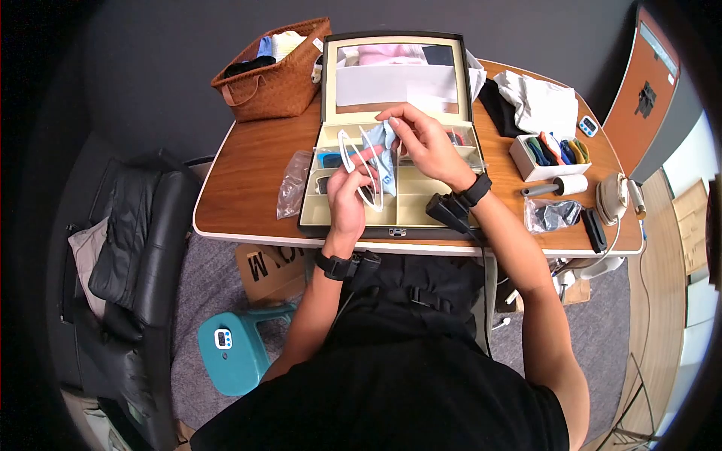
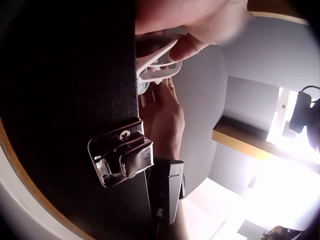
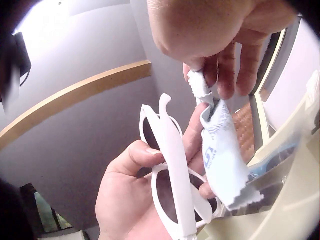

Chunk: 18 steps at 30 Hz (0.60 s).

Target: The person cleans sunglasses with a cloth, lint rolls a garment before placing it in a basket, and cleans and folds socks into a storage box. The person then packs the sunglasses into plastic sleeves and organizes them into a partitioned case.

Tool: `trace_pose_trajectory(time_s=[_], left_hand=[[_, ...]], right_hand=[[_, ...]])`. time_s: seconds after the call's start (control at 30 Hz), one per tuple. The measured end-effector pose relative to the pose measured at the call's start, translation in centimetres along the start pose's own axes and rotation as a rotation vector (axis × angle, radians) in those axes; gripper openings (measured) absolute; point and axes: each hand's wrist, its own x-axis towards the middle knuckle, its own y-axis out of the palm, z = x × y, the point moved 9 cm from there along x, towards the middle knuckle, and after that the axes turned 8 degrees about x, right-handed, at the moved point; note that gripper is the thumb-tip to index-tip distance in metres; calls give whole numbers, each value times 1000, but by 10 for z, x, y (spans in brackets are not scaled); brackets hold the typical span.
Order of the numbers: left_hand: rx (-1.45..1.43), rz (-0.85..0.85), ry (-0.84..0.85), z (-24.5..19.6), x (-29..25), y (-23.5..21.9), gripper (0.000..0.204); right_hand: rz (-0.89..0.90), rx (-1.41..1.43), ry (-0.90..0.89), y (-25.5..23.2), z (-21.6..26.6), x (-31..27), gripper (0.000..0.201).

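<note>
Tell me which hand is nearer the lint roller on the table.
Right. The right hand is over the open case, closer to the lint roller; the left hand, gripping white sunglasses, sits farther away.

sunglasses [image 3: 172, 165]: white | cloth [image 3: 222, 160]: pale blue | case [image 1: 342, 207]: black, cream inside

The person wears a black short-sleeved shirt [image 1: 421, 398] and black wrist straps [image 1: 335, 264] carrying cameras.

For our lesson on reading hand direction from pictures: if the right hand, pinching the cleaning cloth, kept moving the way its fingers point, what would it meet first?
Probably the white sunglasses gripped by the left hand. The right hand pinches the pale blue cleaning cloth, fingertips aimed at the frame; depth is uncertain.
</note>
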Motion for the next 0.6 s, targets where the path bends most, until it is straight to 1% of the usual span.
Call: trace_pose_trajectory(time_s=[0.07, 0.13, 0.2, 0.27, 0.37, 0.47, 0.53, 0.6], left_hand=[[-6, -22, 4, 0, -1, 0, 46], [-33, -54, 16, -1, -1, -3, 45], [-12, -34, 19, 0, 0, -3, 44], [-15, -38, 18, 1, 1, -1, 45], [-37, -7, -15, 5, 2, 2, 43], [-55, 5, -33, 12, 4, -2, 41], [-83, 20, -55, 16, 5, -3, 39], [-65, -57, -51, 14, 4, -7, 42]], right_hand=[[-64, -38, -66, -6, 4, 1, 21], [-71, -25, -56, -8, -2, 2, 20], [-76, -14, -44, -9, 1, 1, 20], [-34, -216, -46, -6, 9, 0, 21], [-10, -286, -87, -2, 8, 0, 23], [29, -316, -54, 0, 3, 0, 22], [13, -312, -45, -2, 2, 0, 21], [2, -308, -35, -4, 0, 0, 20]])
